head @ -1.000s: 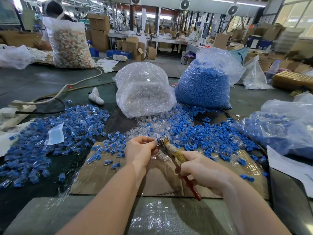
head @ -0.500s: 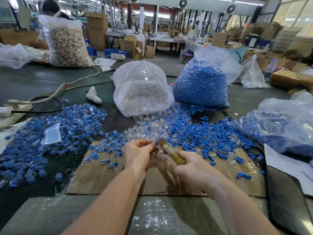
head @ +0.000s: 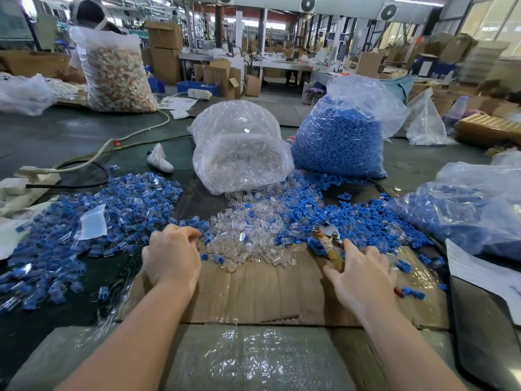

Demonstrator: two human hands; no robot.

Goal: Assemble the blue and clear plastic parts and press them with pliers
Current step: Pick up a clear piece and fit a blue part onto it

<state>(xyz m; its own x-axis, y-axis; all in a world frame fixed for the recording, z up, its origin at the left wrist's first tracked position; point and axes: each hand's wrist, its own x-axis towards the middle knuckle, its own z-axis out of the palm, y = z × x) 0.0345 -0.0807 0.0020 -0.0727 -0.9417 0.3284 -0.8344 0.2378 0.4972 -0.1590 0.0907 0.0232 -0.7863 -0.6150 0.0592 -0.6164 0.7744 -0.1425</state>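
Observation:
My right hand (head: 363, 275) grips the taped handles of the pliers (head: 329, 244), whose metal jaws point away over the loose blue parts (head: 352, 218). My left hand (head: 172, 255) rests knuckles up at the left edge of the loose clear parts (head: 248, 241), fingers curled down. Whatever is under those fingers is hidden. A wide pile of joined blue-and-clear pieces (head: 56, 249) spreads out to the left. Both hands are over a taped cardboard sheet (head: 267, 289).
A bag of clear parts (head: 239, 148) and a bag of blue parts (head: 338, 136) stand behind the piles. Another bag with blue pieces (head: 465, 210) and white paper (head: 485, 275) lie at the right. A cable (head: 84, 165) crosses the left. A person sits behind a large bag (head: 115, 71).
My hands have parted. The left hand left the pliers' jaws and moved left toward the joined pieces. The right hand carried the pliers to the right, onto the blue parts.

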